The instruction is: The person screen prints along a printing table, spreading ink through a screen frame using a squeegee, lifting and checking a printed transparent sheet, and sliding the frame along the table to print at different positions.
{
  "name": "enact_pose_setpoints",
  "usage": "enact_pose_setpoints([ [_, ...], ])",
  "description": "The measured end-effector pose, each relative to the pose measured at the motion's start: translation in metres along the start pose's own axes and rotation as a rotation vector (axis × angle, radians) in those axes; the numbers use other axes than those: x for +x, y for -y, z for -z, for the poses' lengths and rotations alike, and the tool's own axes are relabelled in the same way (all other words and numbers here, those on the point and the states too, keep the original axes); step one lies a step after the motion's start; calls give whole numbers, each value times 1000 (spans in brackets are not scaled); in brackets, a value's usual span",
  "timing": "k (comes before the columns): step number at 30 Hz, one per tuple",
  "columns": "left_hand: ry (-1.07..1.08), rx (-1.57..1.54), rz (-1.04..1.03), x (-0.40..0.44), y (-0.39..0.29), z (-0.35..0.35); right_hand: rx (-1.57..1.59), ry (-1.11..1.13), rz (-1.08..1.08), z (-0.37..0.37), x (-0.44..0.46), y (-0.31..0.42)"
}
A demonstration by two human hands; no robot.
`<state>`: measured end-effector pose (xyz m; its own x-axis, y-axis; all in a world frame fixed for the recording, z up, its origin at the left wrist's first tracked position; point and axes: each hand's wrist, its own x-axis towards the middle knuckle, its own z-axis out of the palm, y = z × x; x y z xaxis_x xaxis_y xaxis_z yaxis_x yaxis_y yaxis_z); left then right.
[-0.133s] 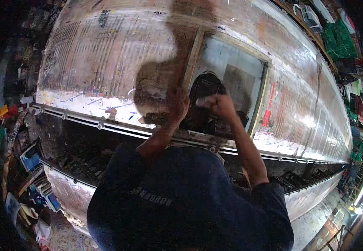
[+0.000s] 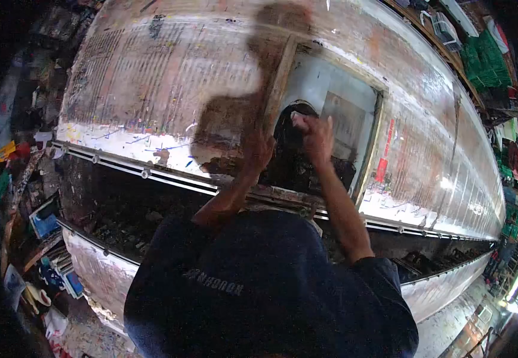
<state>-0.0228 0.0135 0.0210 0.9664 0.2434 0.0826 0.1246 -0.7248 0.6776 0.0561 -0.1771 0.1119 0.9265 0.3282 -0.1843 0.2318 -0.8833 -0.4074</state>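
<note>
A wooden-framed printing screen (image 2: 381,113) lies on the long, paint-stained table, with pale mesh and a dark patch (image 2: 289,161) toward its near left part. Over that patch, my right hand (image 2: 318,143) pinches a small, pale pinkish wad of cloth (image 2: 299,119), one finger sticking out. My left hand (image 2: 258,150) lies against the left bar of the frame, its fingers stretched out and partly in shadow. Whether the cloth presses on the mesh I cannot tell.
A metal rail (image 2: 145,173) with round knobs runs along the near edge of the table (image 2: 145,89). Below it is a dark trough or shelf of clutter. Green netting (image 2: 486,59) and cloths hang at the far right; books (image 2: 68,277) are stacked at the lower left.
My right hand has moved up and slightly left over the dark patch with the cloth, and turned more upright. My left hand stays by the left bar. The view has shifted slightly.
</note>
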Motion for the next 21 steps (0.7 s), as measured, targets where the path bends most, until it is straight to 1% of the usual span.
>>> enact_pose_setpoints([
  [1, -29, -132, -27, 4, -8, -3, -42, -238, -52, -18, -15, -3],
  [2, -50, -134, -42, 9, -13, -8, 22, -200, -78, -32, -29, -10],
  [4, -59, 55, -48, 6, -8, -13, 41, -328, 226, -18, -73, -4],
  [5, -69, 61, -59, 5, -1, -23, 80, -312, 232, -4, -91, -17],
  [6, -65, -117, -21, 4, 13, -38, 120, -296, 238, 12, -107, -42],
  [7, -56, -295, 13, 4, 19, -49, 368, -301, 66, 12, -121, -79],
  [8, -65, -289, -5, 8, 16, -54, 615, -302, -103, 10, -133, -122],
  [10, -283, -263, -184, 9, 6, -63, 1193, -509, -310, 32, -168, -194],
  [11, -295, -249, -206, 9, -14, -64, 1188, -578, -536, 40, -185, -236],
  [12, -204, -207, -90, 11, -50, -67, 1224, -596, -754, 36, -200, -281],
  [13, -127, -166, 26, 15, -91, -69, 1270, -658, -707, 45, -206, -299],
  [14, -91, -147, -12, 14, -133, -67, 1317, -710, -649, 64, -206, -316],
  [15, -58, -119, -41, 7, -175, -72, 1291, -615, -709, 92, -208, -334],
  [16, -117, -229, 18, 7, -157, -151, 1164, -711, -488, 80, -215, -394],
  [17, -180, -200, -47, 0, -178, -174, 1329, -817, -597, 102, -208, -407],
  [18, -83, -263, -10, -10, -213, -163, 1301, -706, -558, 114, -218, -441],
  [19, -21, -282, 173, -22, -230, -185, 1293, -688, -535, 123, -224, -454],
  [20, -414, -45, -166, -35, -204, -241, 1350, -628, -464, 102, -232, -507],
  [21, -432, -38, -172, -38, -213, -230, 1294, -638, -574, 115, -241, -490],
])
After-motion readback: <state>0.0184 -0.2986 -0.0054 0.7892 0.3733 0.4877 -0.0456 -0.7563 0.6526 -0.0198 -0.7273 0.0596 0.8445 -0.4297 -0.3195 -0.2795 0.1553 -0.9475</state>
